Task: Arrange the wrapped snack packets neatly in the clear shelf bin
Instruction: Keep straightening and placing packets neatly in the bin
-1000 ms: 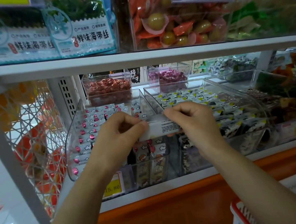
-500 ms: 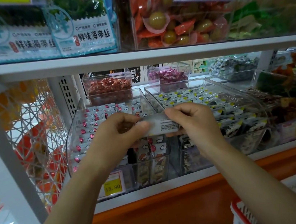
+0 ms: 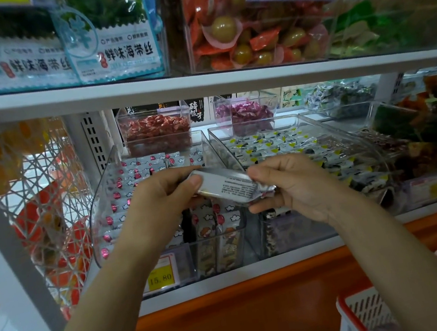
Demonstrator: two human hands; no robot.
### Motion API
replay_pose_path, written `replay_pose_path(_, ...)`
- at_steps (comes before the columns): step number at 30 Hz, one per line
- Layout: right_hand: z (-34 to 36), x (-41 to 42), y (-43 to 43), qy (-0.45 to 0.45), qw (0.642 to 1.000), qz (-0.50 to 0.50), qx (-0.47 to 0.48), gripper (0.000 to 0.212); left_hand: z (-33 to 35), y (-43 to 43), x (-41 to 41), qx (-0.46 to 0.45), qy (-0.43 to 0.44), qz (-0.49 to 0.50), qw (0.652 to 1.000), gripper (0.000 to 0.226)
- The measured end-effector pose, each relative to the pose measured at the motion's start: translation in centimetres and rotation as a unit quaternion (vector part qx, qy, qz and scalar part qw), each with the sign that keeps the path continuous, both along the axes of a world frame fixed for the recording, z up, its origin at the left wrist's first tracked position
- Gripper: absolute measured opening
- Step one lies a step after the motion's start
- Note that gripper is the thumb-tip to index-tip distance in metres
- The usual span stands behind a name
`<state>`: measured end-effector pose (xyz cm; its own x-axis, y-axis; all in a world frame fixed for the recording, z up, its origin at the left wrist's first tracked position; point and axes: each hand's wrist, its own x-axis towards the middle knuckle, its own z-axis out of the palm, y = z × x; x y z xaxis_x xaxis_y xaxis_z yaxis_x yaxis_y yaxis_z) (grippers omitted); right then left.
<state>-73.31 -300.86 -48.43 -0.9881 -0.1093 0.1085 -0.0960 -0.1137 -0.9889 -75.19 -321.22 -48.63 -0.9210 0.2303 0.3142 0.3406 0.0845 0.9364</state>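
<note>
The clear shelf bin (image 3: 100,208) already holds flat rows of packets (image 3: 140,172). Above its front, the left hand (image 3: 161,200) pinches one end of a silver snack packet (image 3: 231,188) and the right hand (image 3: 298,191) the other. Both grips are narrow, probably levelling it to match the rows.

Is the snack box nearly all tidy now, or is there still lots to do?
Done: rows of pink-dotted packets already lie lined up in the clear bin. In hand: the left hand and right hand pinch one silver packet by its ends above the bin's front. Left: that packet is not in yet. Whether more wait elsewhere cannot be seen.
</note>
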Motion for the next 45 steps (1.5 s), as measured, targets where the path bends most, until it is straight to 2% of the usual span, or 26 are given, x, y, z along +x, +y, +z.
replay_pose_path(6, -0.6, -0.2, -2.7, 0.058, 0.995, -0.056, -0.061, 0.037, -0.7, 0.3, -1.0, 0.041, -0.002, 0.111, 0.993, 0.02)
replay_pose_path(8, -0.9, 0.2, -3.9, 0.091, 0.993, -0.075, 0.008, 0.059, -0.8, 0.3, -1.3, 0.049, 0.001, 0.144, 0.988, 0.021)
replay_pose_path(10, -1.1, 0.5, -5.1, 0.129, 0.972, -0.125, 0.154, 0.07, -0.7, 0.5, -1.5, 0.044, 0.004, 0.153, 0.987, 0.021)
replay_pose_path(12, -1.1, 0.3, -5.9, 0.189, 0.937, -0.165, 0.244, 0.062, -0.6, 0.9, -1.5, 0.026, 0.008, 0.151, 0.988, 0.025)
replay_pose_path(14, -0.5, -0.2, -6.1, 0.234, 0.91, -0.195, 0.282, 0.053, -0.4, 1.1, -1.5, 0.018, 0.01, 0.14, 0.99, 0.03)
replay_pose_path(16, 0.4, -1.2, -5.5, 0.247, 0.9, -0.211, 0.29, 0.041, -0.2, 1.3, -1.8, -0.006, 0.031, 0.129, 0.991, 0.029)
replay_pose_path(18, 1.3, -2.9, -4.6, 0.235, 0.896, -0.235, 0.295, 0.043, -0.2, 1.0, -2.6, -0.113, 0.076, 0.145, 0.98, 0.036)
replay_pose_path(20, 2.0, -5.1, -3.9, 0.235, 0.88, -0.253, 0.326, 0.051, -0.6, 0.6, -3.5, -0.25, 0.107, 0.15, 0.95, 0.046)
replay_pose_path(23, 2.6, -8.7, -4.0, 0.231, 0.855, -0.238, 0.4, 0.048, -1.9, 0.1, -4.6, -0.46, 0.125, 0.123, 0.871, 0.049)
replay_pose_path(24, 2.7, -9.7, -4.2, 0.231, 0.841, -0.232, 0.431, 0.043, -2.4, 0.0, -4.9, -0.503, 0.123, 0.108, 0.849, 0.049)
replay_pose_path(26, 3.0, -11.4, -4.5, 0.251, 0.794, -0.212, 0.511, 0.039, -2.9, 0.1, -5.2, -0.534, 0.119, 0.089, 0.832, 0.05)
replay_pose_path(29, 3.3, -13.1, -5.0, 0.246, 0.73, -0.144, 0.621, 0.05, -3.1, 0.2, -5.4, -0.528, 0.115, 0.086, 0.837, 0.051)
replay_pose_path(30, 3.2, -13.5, -5.2, 0.238, 0.707, -0.125, 0.654, 0.048, -3.1, 0.3, -5.5, -0.527, 0.113, 0.086, 0.838, 0.05)
replay_pose_path(33, 3.1, -14.4, -5.8, 0.208, 0.64, -0.084, 0.735, 0.016, -3.1, 0.2, -5.6, -0.518, 0.109, 0.084, 0.844, 0.05)
replay_pose_path(37, 3.2, -15.2, -6.3, 0.141, 0.569, 0.013, 0.81, 0.005, -3.0, 0.0, -5.6, -0.497, 0.11, 0.085, 0.857, 0.048)
replay_pose_path(39, 3.0, -15.7, -6.7, 0.088, 0.542, 0.066, 0.833, 0.031, -2.9, 0.0, -5.6, -0.492, 0.109, 0.084, 0.86, 0.047)
replay_pose_path(40, 3.1, -16.0, -6.8, 0.06, 0.546, 0.081, 0.831, 0.038, -2.8, 0.0, -5.6, -0.491, 0.11, 0.083, 0.86, 0.047)
replay_pose_path(42, 3.5, -16.5, -7.0, 0.057, 0.566, 0.087, 0.818, 0.037, -2.7, -0.1, -5.6, -0.486, 0.109, 0.081, 0.863, 0.045)
replay_pose_path(45, 4.5, -17.1, -6.8, 0.101, 0.617, 0.031, 0.78, 0.031, -2.5, -0.4, -5.5, -0.471, 0.106, 0.087, 0.872, 0.045)
